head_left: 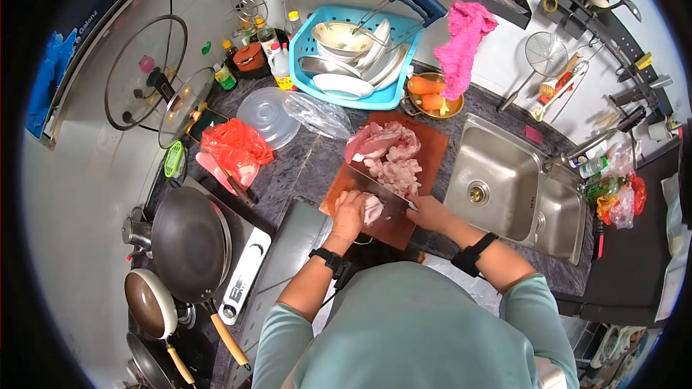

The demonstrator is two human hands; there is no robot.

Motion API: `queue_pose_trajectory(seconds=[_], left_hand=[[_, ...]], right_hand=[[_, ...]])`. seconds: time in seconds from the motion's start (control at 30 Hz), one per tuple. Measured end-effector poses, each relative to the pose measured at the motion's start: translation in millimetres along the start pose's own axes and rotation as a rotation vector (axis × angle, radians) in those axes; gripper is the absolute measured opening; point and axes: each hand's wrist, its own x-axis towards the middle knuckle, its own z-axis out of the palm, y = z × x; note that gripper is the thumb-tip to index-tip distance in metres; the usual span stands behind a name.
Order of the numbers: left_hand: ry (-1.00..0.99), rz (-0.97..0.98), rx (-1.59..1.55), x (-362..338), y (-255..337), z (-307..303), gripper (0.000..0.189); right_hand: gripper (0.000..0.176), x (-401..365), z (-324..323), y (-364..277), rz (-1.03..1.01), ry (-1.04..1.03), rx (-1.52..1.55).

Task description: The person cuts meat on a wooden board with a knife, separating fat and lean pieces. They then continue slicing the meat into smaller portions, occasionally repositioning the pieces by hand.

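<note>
A reddish-brown cutting board (pixel 429 145) lies on the counter in front of me. My right hand (pixel 430 214) is wrapped around the handle of a cleaver, its wide blade (pixel 393 207) angled across the lower half of the board. On the near side of the blade, my left hand (pixel 349 210) has its fingers curled against a pale piece of meat (pixel 373 209), pressing it to the board. Beyond the blade are a heap of cut meat (pixel 395 174) and a larger pink slab of meat (pixel 369 142). Where the cutting edge meets the meat is hard to make out.
A steel double sink (pixel 497 162) is to the right. Behind the board stand a blue dish basket (pixel 299 75) and a bowl with carrots (pixel 427 86). A red plastic bag (pixel 234 142), a knife (pixel 238 186) and a wok (pixel 189 245) on the cooktop are at left.
</note>
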Motion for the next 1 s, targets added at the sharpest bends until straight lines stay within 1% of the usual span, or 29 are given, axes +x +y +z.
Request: queue_pose_trajectory(seconds=[0.07,0.27,0.47,0.57,0.67,0.77,0.87,0.9,1.0], left_hand=[[-0.017,-0.058,-0.047,-6,-9,13,0.022],[0.011,-0.123,-0.086,-5,5,18,0.017],[0.012,-0.14,-0.076,-3,3,25,0.017],[0.019,-0.156,-0.045,-3,3,26,0.018],[0.019,-0.184,-0.04,-5,6,25,0.018],[0.031,-0.21,-0.025,-5,13,21,0.018],[0.022,-0.233,0.0,-2,17,20,0.017],[0.015,-0.244,0.009,-3,18,21,0.017],[-0.005,-0.189,0.06,-4,13,22,0.016]], right_hand=[[0.035,-2,-9,2,-0.012,-0.011,-0.081],[0.034,7,-24,-6,-0.111,-0.095,-0.063],[0.03,71,33,17,-0.275,0.021,0.037],[0.031,74,35,1,-0.204,-0.008,-0.025],[0.033,66,42,24,-0.287,0.078,0.092],[0.031,39,9,29,-0.204,-0.008,0.192],[0.03,28,-13,29,-0.18,-0.072,-0.035],[0.03,28,-16,30,-0.197,-0.1,-0.028],[0.029,38,-28,31,-0.263,-0.179,-0.01]])
